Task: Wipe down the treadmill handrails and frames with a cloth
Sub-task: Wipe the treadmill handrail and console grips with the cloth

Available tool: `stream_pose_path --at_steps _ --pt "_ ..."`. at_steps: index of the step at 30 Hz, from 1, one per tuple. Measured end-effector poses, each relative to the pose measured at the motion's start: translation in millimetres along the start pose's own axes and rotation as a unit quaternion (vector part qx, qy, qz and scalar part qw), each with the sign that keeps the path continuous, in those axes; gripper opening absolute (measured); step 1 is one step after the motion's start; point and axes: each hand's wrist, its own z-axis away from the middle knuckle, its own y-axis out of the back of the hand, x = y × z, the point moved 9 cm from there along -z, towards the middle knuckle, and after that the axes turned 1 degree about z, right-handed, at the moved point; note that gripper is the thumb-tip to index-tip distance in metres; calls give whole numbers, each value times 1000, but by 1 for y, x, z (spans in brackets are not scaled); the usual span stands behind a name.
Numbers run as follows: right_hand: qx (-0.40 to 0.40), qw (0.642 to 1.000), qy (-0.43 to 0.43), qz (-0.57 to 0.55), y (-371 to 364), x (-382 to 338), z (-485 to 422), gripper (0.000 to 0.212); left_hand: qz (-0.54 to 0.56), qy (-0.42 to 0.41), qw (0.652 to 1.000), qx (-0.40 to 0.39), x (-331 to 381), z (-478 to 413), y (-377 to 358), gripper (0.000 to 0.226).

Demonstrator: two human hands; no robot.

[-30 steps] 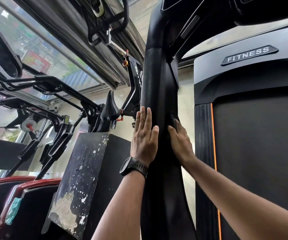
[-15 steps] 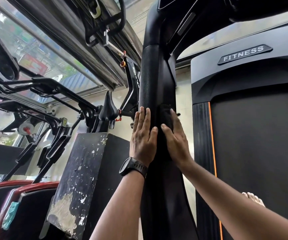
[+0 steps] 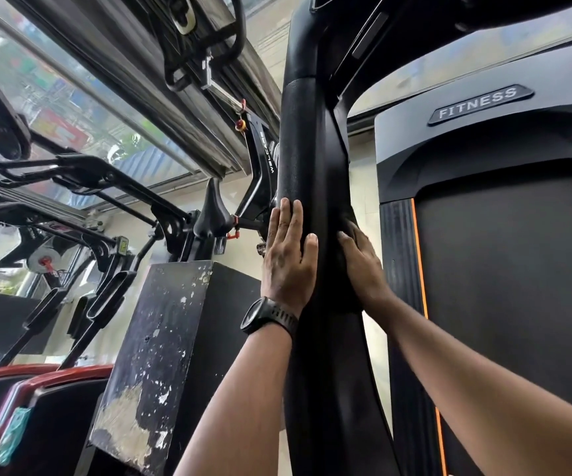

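Note:
The treadmill's thick black handrail (image 3: 308, 132) runs up the middle of the view. My left hand (image 3: 289, 259) lies flat on its left side, fingers straight and pointing up, with a black watch (image 3: 267, 316) on the wrist. My right hand (image 3: 361, 266) presses a dark cloth (image 3: 348, 223) against the rail's right side. The cloth bunches out above the fingertips, and the fingertips are partly hidden by it. The cloth is nearly the same black as the rail, so its edges are hard to make out.
The treadmill belt (image 3: 511, 269) with an orange stripe and the grey "FITNESS" cover (image 3: 480, 103) fill the right. A scuffed black box (image 3: 161, 338) stands close on the left. Behind it are exercise bikes (image 3: 82, 173) and a large window (image 3: 71, 108).
My right hand slid the cloth across the front of the rail, then back round to its right side. My left hand has stayed flat in the same spot.

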Motion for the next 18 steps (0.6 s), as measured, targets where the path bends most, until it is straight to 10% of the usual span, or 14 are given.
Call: stream_pose_path --at_steps 8,13,18 --pt "26 993 112 -7 -6 -20 20 62 9 3 1000 2 0 -2 -1 63" --pt "7 999 -27 23 -1 17 12 52 6 0 1000 10 1 -2 1 62" --pt "37 991 130 7 -6 -15 37 57 14 5 1000 3 1 -1 0 62"
